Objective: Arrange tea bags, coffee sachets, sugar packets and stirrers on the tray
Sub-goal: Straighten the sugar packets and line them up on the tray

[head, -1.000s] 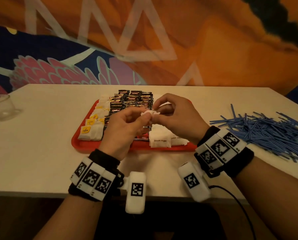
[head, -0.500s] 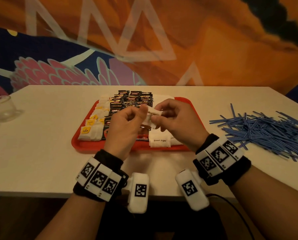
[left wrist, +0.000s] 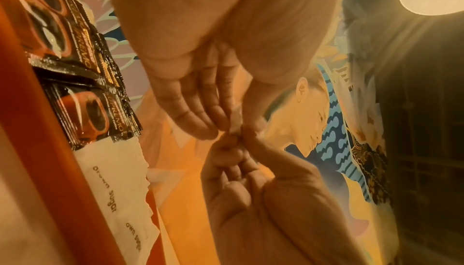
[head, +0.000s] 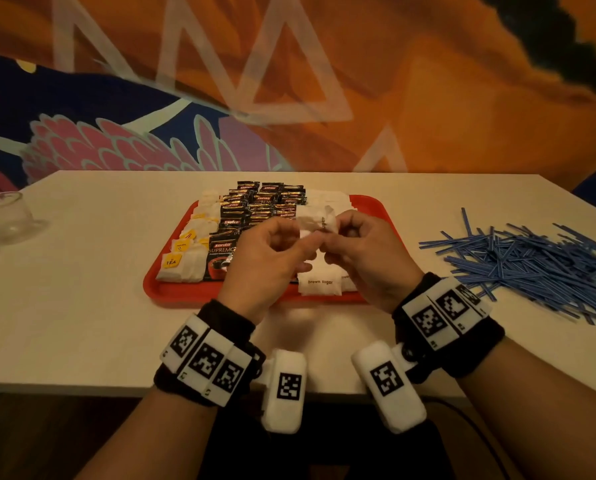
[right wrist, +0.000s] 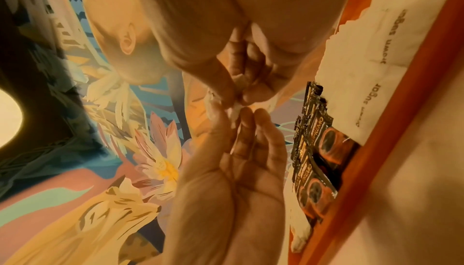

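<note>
Pinched between both hands, a white sugar packet (head: 315,223) hangs above the red tray (head: 171,292): the left hand (head: 268,258) nips its near-left edge, the right hand (head: 365,254) its right end, thumbs against fingertips. Printed "sugar" runs up its face, so its long axis seems to point away from the person, though fingers hide much of it. Directly below and slightly nearer lies the sugar column (head: 320,282), labelled "brown sugar", right of the coffee sachets (head: 261,206) and tea bags (head: 182,258). Blue stirrers (head: 532,265) remain heaped on the table (head: 81,306), nearest the right hand.
</note>
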`<act>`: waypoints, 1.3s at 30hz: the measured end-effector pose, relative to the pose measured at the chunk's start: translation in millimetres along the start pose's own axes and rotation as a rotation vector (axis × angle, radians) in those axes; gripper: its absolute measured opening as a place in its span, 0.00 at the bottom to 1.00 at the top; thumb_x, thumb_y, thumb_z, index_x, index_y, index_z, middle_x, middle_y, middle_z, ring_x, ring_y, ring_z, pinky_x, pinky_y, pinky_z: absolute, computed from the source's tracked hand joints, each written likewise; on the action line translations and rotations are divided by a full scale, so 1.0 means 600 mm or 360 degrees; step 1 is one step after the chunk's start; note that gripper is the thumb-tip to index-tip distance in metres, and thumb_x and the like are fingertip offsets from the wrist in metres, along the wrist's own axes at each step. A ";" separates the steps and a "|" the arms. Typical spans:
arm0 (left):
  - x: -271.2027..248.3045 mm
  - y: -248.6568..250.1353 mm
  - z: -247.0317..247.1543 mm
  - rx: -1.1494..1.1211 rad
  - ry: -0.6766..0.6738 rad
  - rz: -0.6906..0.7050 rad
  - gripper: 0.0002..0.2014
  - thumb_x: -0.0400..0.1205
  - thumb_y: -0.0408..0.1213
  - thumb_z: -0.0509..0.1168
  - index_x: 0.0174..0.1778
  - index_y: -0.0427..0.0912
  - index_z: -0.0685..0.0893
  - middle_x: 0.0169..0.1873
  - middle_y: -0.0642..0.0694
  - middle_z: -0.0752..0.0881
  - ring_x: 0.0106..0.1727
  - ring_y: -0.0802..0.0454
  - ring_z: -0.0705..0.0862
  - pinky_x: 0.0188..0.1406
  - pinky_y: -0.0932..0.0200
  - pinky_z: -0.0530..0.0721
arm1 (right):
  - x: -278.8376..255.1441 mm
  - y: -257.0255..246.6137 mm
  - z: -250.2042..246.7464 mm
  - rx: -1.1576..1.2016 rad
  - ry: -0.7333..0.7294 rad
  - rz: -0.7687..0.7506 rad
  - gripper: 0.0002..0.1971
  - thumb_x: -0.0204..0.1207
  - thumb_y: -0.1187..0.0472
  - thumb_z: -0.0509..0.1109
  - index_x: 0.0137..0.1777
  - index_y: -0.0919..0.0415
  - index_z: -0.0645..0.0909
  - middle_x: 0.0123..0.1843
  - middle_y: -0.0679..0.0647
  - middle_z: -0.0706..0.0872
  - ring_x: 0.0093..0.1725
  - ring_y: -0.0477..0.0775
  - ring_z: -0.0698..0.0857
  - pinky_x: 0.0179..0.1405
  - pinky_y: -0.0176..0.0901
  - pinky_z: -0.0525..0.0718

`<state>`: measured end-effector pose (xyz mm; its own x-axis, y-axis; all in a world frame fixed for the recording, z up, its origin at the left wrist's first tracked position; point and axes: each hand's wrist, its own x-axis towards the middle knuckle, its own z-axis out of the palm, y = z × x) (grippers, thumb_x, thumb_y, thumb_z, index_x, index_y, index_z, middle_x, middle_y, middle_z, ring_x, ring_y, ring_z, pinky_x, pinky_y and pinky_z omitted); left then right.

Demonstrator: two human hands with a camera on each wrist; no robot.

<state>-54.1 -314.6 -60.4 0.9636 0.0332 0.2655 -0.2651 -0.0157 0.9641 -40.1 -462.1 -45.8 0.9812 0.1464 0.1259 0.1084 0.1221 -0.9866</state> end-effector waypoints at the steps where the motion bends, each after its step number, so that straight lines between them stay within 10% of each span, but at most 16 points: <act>1: -0.001 0.001 0.001 0.0053 0.0010 0.0037 0.07 0.78 0.36 0.75 0.49 0.42 0.87 0.40 0.44 0.92 0.41 0.50 0.90 0.39 0.58 0.88 | 0.000 0.000 0.000 0.0018 -0.0004 0.0011 0.11 0.74 0.77 0.72 0.38 0.62 0.76 0.34 0.58 0.83 0.31 0.50 0.83 0.32 0.38 0.79; 7: 0.007 0.003 -0.008 0.0198 0.0057 0.0119 0.03 0.82 0.30 0.71 0.45 0.41 0.89 0.41 0.36 0.91 0.37 0.48 0.88 0.40 0.54 0.89 | 0.001 -0.013 -0.025 -0.0169 -0.0099 0.0078 0.10 0.72 0.71 0.77 0.48 0.58 0.83 0.41 0.58 0.90 0.44 0.56 0.87 0.41 0.48 0.79; 14: 0.014 0.008 -0.006 0.0166 0.0129 0.0143 0.03 0.84 0.34 0.70 0.44 0.43 0.87 0.41 0.40 0.90 0.44 0.40 0.89 0.48 0.41 0.89 | 0.002 -0.011 -0.025 0.0015 0.0077 -0.0103 0.09 0.74 0.75 0.74 0.40 0.63 0.78 0.32 0.55 0.86 0.32 0.49 0.87 0.30 0.38 0.82; 20: 0.006 0.006 0.002 0.0323 0.0072 0.0242 0.04 0.80 0.30 0.73 0.41 0.43 0.88 0.36 0.48 0.90 0.38 0.57 0.87 0.38 0.59 0.85 | -0.005 -0.010 -0.028 -0.0115 -0.0152 0.0056 0.12 0.71 0.65 0.79 0.52 0.62 0.83 0.38 0.57 0.88 0.37 0.50 0.88 0.35 0.41 0.85; 27: 0.005 0.005 -0.001 0.0039 0.0056 -0.0016 0.08 0.80 0.31 0.74 0.53 0.40 0.87 0.44 0.39 0.92 0.47 0.40 0.92 0.42 0.49 0.91 | -0.003 -0.017 -0.032 -0.0148 -0.0028 -0.0036 0.05 0.72 0.73 0.76 0.45 0.68 0.83 0.36 0.62 0.86 0.31 0.50 0.88 0.32 0.38 0.85; 39: 0.008 0.015 0.005 0.0096 0.0113 0.0087 0.08 0.76 0.32 0.77 0.42 0.40 0.82 0.39 0.39 0.89 0.35 0.48 0.89 0.30 0.55 0.89 | 0.006 -0.016 -0.047 -0.0468 -0.0150 -0.0069 0.05 0.75 0.66 0.76 0.46 0.64 0.83 0.34 0.60 0.89 0.32 0.53 0.87 0.29 0.41 0.81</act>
<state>-51.7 -317.3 -50.7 0.9421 0.1012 0.3197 -0.3127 -0.0795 0.9465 -33.3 -490.5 -38.8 0.9570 0.2391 0.1643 0.2051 -0.1569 -0.9661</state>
